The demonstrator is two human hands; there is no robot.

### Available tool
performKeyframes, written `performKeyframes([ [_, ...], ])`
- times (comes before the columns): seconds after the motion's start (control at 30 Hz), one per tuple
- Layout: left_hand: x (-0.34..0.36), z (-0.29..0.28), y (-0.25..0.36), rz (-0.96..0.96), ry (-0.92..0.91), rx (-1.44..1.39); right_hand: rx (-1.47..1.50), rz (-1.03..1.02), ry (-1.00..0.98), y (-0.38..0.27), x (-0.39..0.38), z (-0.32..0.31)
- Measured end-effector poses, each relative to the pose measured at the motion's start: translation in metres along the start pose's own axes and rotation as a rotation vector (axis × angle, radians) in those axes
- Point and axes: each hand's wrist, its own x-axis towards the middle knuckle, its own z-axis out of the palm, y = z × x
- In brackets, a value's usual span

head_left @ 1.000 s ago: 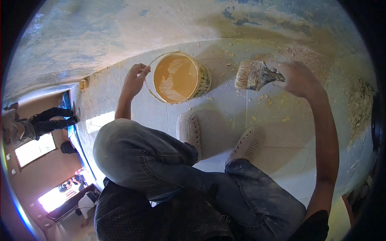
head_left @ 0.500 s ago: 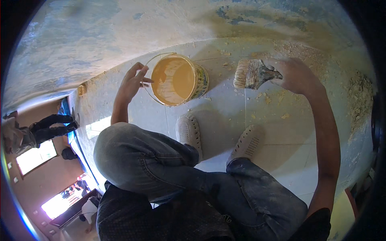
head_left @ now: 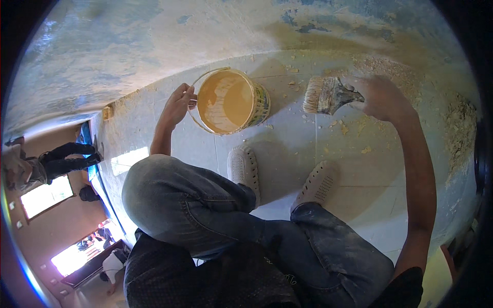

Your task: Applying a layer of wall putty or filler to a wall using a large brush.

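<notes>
My left hand (head_left: 177,107) has its fingers closed round the thin wire handle (head_left: 194,119) of a yellow bucket (head_left: 262,105). Tan liquid paint (head_left: 240,100) lies in the bucket, with streaks smeared up the inner wall. The bucket looks tilted, its mouth turned toward my left hand; whether its base touches the floor I cannot tell. To the right of it, my right hand (head_left: 386,98), a little blurred, grips a wide paint brush (head_left: 324,96) by its handle. Pale bristles point left toward the bucket, and the brush's body is crusted with dried paint.
A patchy blue and beige wall (head_left: 195,31) rises along the far side. Paint flakes and rubble (head_left: 382,66) litter the tiled floor (head_left: 287,138). My feet in light perforated clogs (head_left: 244,169) stand close behind the bucket. Another person (head_left: 56,161) is far left, near windows.
My left hand's fingers, spread beside the handle before, have closed on it. The bucket and the brush appear slightly further right in the picture.
</notes>
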Motion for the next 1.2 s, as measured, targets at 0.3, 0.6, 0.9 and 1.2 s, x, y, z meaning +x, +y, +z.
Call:
performKeyframes([
  [0.3,-0.024,0.009,0.044,0.092,-0.043,0.104,-0.021,0.011,-0.015,0.004,0.000,0.003],
  [0.6,-0.032,0.026,0.060,0.337,-0.075,0.213,-0.041,0.042,-0.070,-0.003,0.003,-0.007],
  [0.9,-0.037,0.045,0.074,0.278,-0.064,0.094,-0.130,0.098,0.179,0.006,-0.016,-0.055],
  [1.2,-0.039,0.058,0.077,0.202,-0.091,-0.099,-0.128,-0.058,0.035,-0.055,-0.013,-0.032],
])
